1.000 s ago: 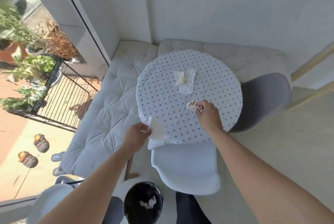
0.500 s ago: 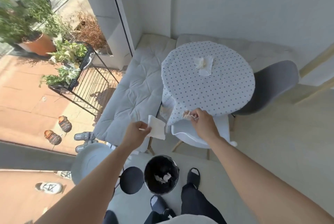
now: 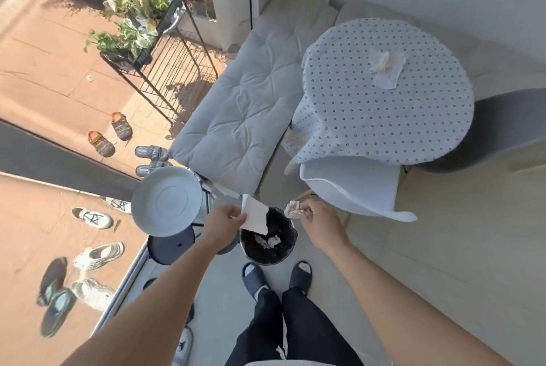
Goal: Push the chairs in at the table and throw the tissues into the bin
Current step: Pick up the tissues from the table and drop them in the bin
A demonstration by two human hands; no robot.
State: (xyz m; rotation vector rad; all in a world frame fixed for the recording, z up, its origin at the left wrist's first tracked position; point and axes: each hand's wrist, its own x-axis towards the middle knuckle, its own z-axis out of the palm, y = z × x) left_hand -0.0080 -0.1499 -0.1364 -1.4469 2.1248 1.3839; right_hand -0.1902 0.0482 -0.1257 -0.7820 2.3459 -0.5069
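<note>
Tissues are about as light and floppy as stuff gets, so a fingertip pinch on any edge or crumple should be enough — no real grip force needed, I'd guess. Only catch: they probably flutter on the way down, so letting go low and right over the opening seems smarter than tossing.

The left hand [image 3: 222, 221] sits just left of center in the lower half of the frame, fingers closed in a pinch on the corner of a flat white tissue [image 3: 254, 215] that hangs down over the left rim of the bin [image 3: 291, 250]. The right hand [image 3: 317, 217] is just right of the bin, pinched shut around a crumpled tissue [image 3: 293, 209] at its fingertips, hovering near the upper right rim. Both forearms reach in from the bottom corners of the frame, angled inward so the hands nearly meet above the bin.

The bin has a dark liner and already holds some crumpled white bits. One more tissue [image 3: 387, 68] lies on the dotted worktop [image 3: 369, 117] in the upper right, well apart from both hands. The white chair [image 3: 351, 188] and grey chair [image 3: 496, 126] look tucked in.
</note>
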